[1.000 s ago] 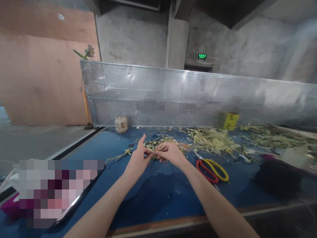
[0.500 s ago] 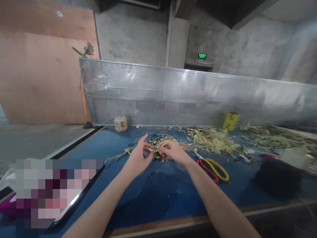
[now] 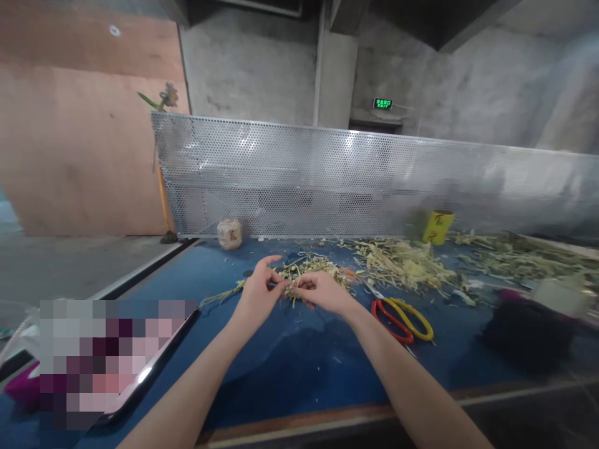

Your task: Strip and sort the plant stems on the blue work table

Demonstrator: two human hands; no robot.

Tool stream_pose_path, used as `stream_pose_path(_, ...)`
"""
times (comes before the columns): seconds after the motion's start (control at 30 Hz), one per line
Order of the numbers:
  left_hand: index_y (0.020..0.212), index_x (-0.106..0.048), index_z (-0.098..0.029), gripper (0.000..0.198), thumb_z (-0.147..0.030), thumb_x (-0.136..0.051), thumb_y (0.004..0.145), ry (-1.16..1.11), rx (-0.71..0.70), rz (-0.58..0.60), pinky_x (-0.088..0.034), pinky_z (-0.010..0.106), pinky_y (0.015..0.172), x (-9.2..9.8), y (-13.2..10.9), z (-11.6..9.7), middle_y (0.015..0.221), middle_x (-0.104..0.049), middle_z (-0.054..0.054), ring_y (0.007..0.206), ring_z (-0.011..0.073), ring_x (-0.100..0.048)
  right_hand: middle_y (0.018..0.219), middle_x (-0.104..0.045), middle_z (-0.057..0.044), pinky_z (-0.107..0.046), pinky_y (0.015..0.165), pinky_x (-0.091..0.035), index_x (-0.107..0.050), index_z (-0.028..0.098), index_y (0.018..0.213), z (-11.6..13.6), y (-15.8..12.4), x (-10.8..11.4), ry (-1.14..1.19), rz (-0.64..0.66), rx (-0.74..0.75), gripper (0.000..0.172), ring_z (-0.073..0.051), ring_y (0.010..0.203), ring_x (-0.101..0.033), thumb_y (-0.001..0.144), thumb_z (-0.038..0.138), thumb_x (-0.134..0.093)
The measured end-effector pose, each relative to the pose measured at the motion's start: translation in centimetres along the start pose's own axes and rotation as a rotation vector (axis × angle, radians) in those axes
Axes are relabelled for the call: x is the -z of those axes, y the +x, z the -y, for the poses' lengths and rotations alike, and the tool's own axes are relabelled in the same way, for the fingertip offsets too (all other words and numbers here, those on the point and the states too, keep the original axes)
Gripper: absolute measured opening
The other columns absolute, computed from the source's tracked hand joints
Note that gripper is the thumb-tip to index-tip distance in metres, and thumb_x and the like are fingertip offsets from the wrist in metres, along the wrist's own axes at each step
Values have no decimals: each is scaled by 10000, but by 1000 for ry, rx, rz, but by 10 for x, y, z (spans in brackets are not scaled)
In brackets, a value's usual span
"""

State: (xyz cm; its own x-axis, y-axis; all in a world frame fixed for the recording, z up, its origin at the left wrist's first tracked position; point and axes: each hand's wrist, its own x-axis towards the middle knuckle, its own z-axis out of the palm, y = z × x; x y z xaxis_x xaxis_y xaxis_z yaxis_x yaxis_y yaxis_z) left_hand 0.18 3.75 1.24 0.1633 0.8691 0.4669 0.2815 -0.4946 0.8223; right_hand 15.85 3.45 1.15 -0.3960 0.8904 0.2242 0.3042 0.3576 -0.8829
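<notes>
My left hand (image 3: 262,288) and my right hand (image 3: 325,290) meet over the blue tabletop, fingertips almost touching. Thumb and fingers of each are pinched on a small pale plant piece (image 3: 291,287), mostly hidden by the fingers. The left index finger points up and away from the pinch. Just behind the hands lies a small heap of thin greenish-yellow plant stems (image 3: 313,265). A few longer stems (image 3: 224,294) rest to the left of my left hand. Scissors (image 3: 402,319) with one red and one yellow handle lie right of my right forearm, blades toward the heap.
A larger pile of shredded plant matter (image 3: 407,262) spreads at the right, near a yellow container (image 3: 438,227). A whitish roll-shaped object (image 3: 229,234) stands by the perforated metal panel (image 3: 290,168). A dark-edged device with a blurred screen (image 3: 154,358) sits left; a dark object (image 3: 526,337), right.
Both hands stay nearly in place; the fingertips have come closer together and lowered slightly. The left index finger has tilted to the right. More of the stem heap shows behind the hands.
</notes>
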Motion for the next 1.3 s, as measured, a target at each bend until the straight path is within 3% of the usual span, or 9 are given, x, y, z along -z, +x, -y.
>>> stream_pose_path(0.1, 1046, -378, -146, 436, -198, -577, 661, -28, 14, -32, -466, 259, 573, 2, 2, -1, 510, -505, -83, 517, 118, -561, 498, -494, 43, -184, 401, -340, -555, 148, 648, -2, 1, -1, 77, 30, -26, 226, -58, 389, -427, 663, 369, -605)
stream_pose_path(0.23, 1160, -307, -143, 565, -253, -579, 678, -167, 15, -69, -474, 261, 549, -3, 1, 1, 625, -563, -32, 602, 133, -576, 519, -511, 31, -176, 409, -338, -537, 145, 631, -1, 3, 1, 182, -29, -8, 290, -49, 395, -429, 727, 418, -518)
stream_pose_path(0.37, 1271, -208, -174, 730, -299, -603, 670, -404, 195, -47, -417, 203, 417, -16, -3, 3, 884, -572, 60, 645, 136, -579, 487, -471, 36, -177, 388, -294, -506, 145, 557, -3, 5, 1, 164, -78, 65, 357, -43, 380, -374, 742, 449, -485)
stream_pose_path(0.5, 1295, -215, -170, 828, -253, -677, 613, -655, 272, -58, -356, 179, 401, -24, -7, 1, 798, -596, 30, 551, 92, -536, 469, -424, 39, -187, 385, -263, -510, 143, 507, -5, 7, -4, 226, -102, 90, 395, -45, 388, -339, 721, 474, -504)
stream_pose_path(0.63, 1306, -209, -150, 839, -251, -682, 620, -742, 280, 0, -313, 167, 397, -24, -8, 1, 621, -587, -13, 523, 89, -514, 457, -386, 57, -187, 395, -238, -642, 141, 786, -3, 6, -6, 275, -79, 81, 356, -47, 400, -305, 737, 460, -493)
stream_pose_path(0.77, 1309, -201, -156, 831, -241, -675, 631, -707, 259, -22, -318, 159, 401, -22, -7, 1, 677, -613, 7, 536, 81, -512, 484, -376, 59, -184, 435, -255, -617, 162, 1016, -1, 5, -6, 227, -204, 190, 366, -51, 451, -317, 741, 382, -518)
stream_pose_path(1.03, 1243, -318, -211, 765, -214, -703, 582, -764, 252, -65, -250, 140, 332, -17, -8, -2, 685, -574, -35, 497, 72, -513, 483, -394, 61, -191, 371, -145, -644, 145, 780, 0, 5, -12, 605, -104, 27, 262, -16, 358, -239, 658, 374, -604)
stream_pose_path(1.17, 1203, -375, -184, 678, -247, -689, 606, -747, 248, -51, -305, 153, 353, -17, -7, -4, 638, -581, -27, 536, 94, -541, 441, -375, 61, -194, 366, -131, -568, 133, 549, 0, 6, -13, 558, -149, 27, 290, -12, 347, -227, 642, 404, -608)
stream_pose_path(1.3, 1184, -390, -182, 669, -236, -700, 594, -775, 301, -5, -360, 168, 399, -19, -7, -2, 632, -583, -29, 550, 102, -559, 452, -314, 68, -193, 367, -133, -587, 140, 600, -3, 8, -13, 539, -264, 103, 287, -20, 374, -210, 636, 424, -601)
